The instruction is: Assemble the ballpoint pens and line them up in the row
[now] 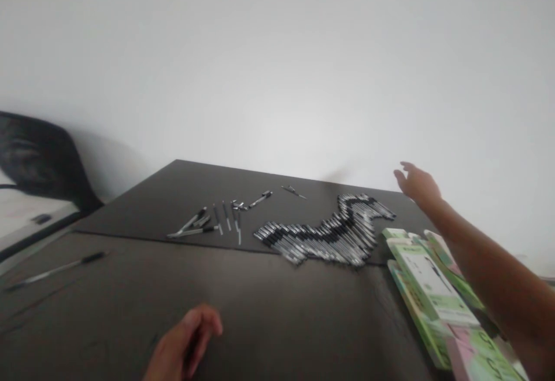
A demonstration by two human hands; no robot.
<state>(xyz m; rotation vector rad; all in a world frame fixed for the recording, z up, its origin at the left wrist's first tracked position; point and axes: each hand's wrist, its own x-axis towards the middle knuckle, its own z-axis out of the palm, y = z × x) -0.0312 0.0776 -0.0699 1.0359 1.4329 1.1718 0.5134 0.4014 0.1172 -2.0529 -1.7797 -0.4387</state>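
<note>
My right hand [416,184] is stretched far out over the back right corner of the dark table [130,306], fingers spread and holding nothing. It hovers just beyond a long row of black and silver pens [329,233]. My left hand [184,346] rests low near the table's front edge, fingers loosely curled with nothing visible in them. Between the hands lie several loose pen parts [221,219] on a black mat [173,196].
A stack of green and white cartons [429,288] lies at the right under my forearm. One single pen [56,268] lies at the far left. A black chair back [39,161] stands at the left. A plain white wall is behind.
</note>
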